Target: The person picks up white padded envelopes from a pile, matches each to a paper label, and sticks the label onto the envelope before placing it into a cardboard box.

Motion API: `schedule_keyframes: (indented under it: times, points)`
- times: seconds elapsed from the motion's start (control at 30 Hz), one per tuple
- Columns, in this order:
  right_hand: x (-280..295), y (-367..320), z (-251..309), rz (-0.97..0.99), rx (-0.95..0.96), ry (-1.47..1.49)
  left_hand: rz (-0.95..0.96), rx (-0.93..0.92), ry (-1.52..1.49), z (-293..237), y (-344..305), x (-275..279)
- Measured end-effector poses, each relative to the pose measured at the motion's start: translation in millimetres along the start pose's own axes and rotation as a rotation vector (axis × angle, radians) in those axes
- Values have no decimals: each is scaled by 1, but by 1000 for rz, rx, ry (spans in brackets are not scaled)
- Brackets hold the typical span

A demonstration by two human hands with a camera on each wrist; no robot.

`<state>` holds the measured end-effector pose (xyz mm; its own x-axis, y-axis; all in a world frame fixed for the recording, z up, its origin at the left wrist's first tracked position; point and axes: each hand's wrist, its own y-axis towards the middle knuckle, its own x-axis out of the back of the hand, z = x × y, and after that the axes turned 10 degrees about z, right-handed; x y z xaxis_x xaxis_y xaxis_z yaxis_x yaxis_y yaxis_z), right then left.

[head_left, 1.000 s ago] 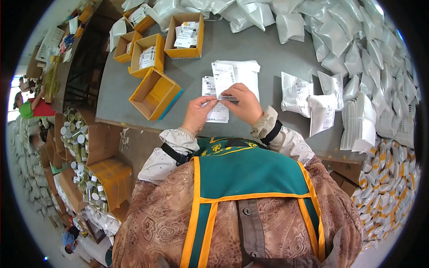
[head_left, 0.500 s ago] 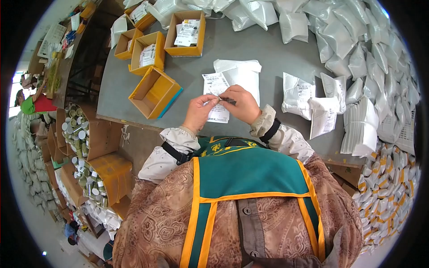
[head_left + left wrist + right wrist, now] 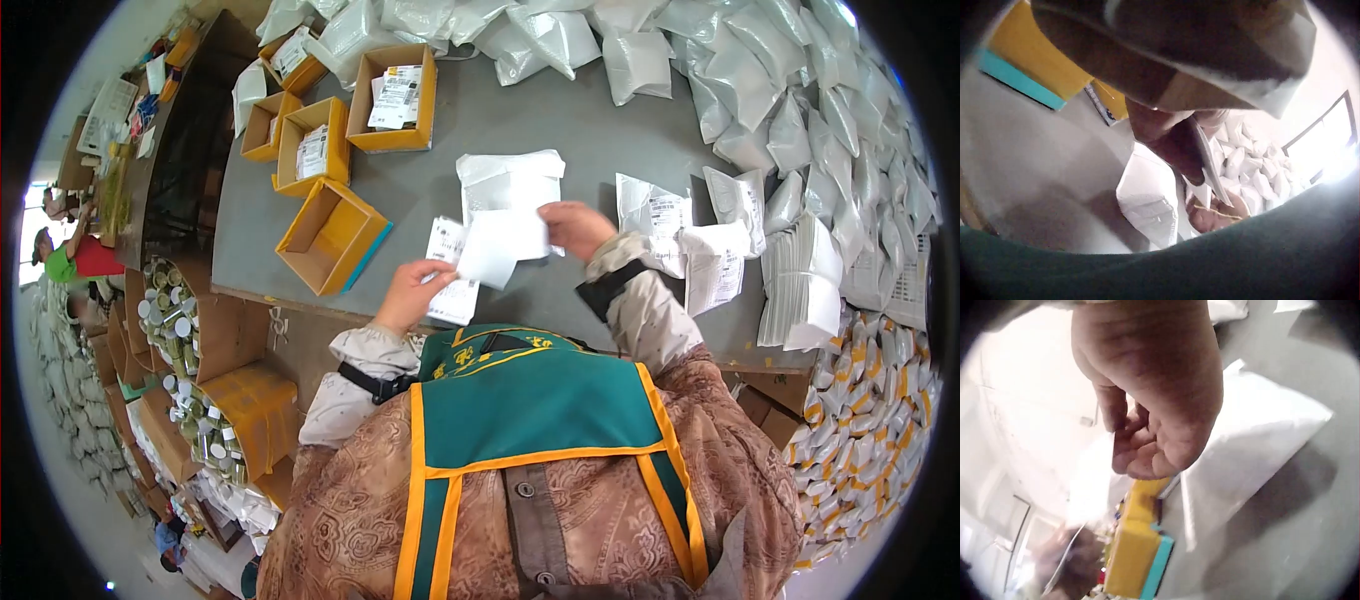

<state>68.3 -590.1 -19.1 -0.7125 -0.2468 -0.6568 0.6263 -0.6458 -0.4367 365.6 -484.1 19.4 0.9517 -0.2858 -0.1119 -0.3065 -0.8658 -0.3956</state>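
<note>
Between thumb and fingers, my left hand [image 3: 408, 296] pinches the near left corner of a thin white label sheet [image 3: 487, 260], its blank side up. My right hand [image 3: 578, 229] pinches the right end of white paper [image 3: 526, 228] that overlaps this sheet; where the pieces part is washed out by glare. In the right wrist view, bright paper [image 3: 1090, 487] hangs from the fingertips. Below the hands lie printed shipping labels [image 3: 455, 302], partly covered by the left hand and the paper. Just beyond is a white mailer bag [image 3: 510, 178], flat on the grey table [image 3: 410, 190].
An empty yellow-sided box [image 3: 330, 238] stands left, with boxes of printed labels [image 3: 395, 100] behind it. On the right sit labelled bags [image 3: 655, 212] and a bundle of flat white mailers [image 3: 803, 285]. Filled bags [image 3: 640, 65] pile along the far and right edges.
From working close together over the label, my hands have spread apart, the left toward me and the right outward. The label sheet has lifted off the printed pile and now shows a blank face.
</note>
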Motion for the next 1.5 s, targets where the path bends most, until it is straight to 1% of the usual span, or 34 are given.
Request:
schedule_keyframes:
  times: [0.03, 0.07, 0.1, 0.13, 0.2, 0.3, 0.37, 0.4, 0.43, 0.5, 0.6, 0.7, 0.8, 0.93, 0.97, 1.07, 1.23, 1.33, 1.43, 1.5]
  points:
    - [35, 1, 9, 37, 28, -66, 15, 31, -14, 7, -6, 9]
    - [56, -2, 19, -21, 114, -51, 31, 64, -29, 11, -14, 15]
    - [39, -23, 42, -148, 199, -34, 13, 86, -62, 11, -22, 20]
    - [43, -29, 50, -262, 313, -90, -5, 109, -95, 11, -30, 24]
    - [48, -34, 60, -349, 485, -382, -60, 132, -163, 15, -47, 30]
    - [5, -32, 45, -486, 754, -985, -160, 128, -228, 26, -66, 38]
    - [6, -6, 14, -427, 944, -1288, -205, 158, -228, 27, -73, 37]
    - [1, 2, -2, -404, 964, -1366, -228, 171, -228, 27, -76, 36]
    - [-2, 9, -18, -372, 914, -1383, -231, 171, -226, 26, -78, 35]
    - [-5, 17, -37, -281, 885, -1499, -234, 168, -221, 25, -80, 33]
    - [-19, 5, -34, -244, 910, -1566, -257, 137, -207, 26, -82, 32]
    - [-4, 15, -34, -212, 727, -1389, -304, 125, -226, 29, -88, 31]
    - [-5, 50, -26, -346, 772, -1393, -332, 144, -270, 37, -96, 29]
    - [-9, 83, -30, -389, 696, -1588, -375, 91, -302, 44, -110, 28]
    - [-9, 86, -30, -372, 630, -1629, -397, 82, -307, 44, -114, 28]
    - [-15, 91, -24, -338, 519, -1679, -438, 64, -340, 49, -125, 31]
    - [-31, 105, -15, -398, 274, -1693, -450, 30, -393, 65, -138, 32]
    - [-34, 106, -22, -426, 236, -1727, -432, 25, -405, 70, -144, 36]
    - [-40, 107, -22, -414, 207, -1724, -424, 13, -411, 68, -144, 40]
    - [-46, 102, -25, -433, 229, -1737, -428, 7, -400, 67, -147, 44]
